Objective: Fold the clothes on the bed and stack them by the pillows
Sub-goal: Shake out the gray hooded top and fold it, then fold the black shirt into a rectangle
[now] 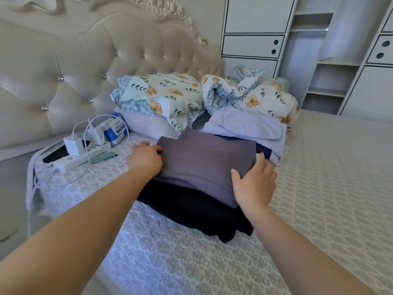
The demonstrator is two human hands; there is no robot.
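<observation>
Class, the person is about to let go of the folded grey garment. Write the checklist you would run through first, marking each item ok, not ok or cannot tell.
1. Grey garment is folded: ok.
2. It sits on the dark garment beneath: ok, though the dark one sticks out at the near side.
3. Stack lies by the pillows: ok, just in front of them.
4. Left hand holds the left edge: ok, fingers curled at it.
5. Right hand steadies the right side: ok, fingers flat against it.
6. Pale garment behind is neatly folded: cannot tell.
</observation>
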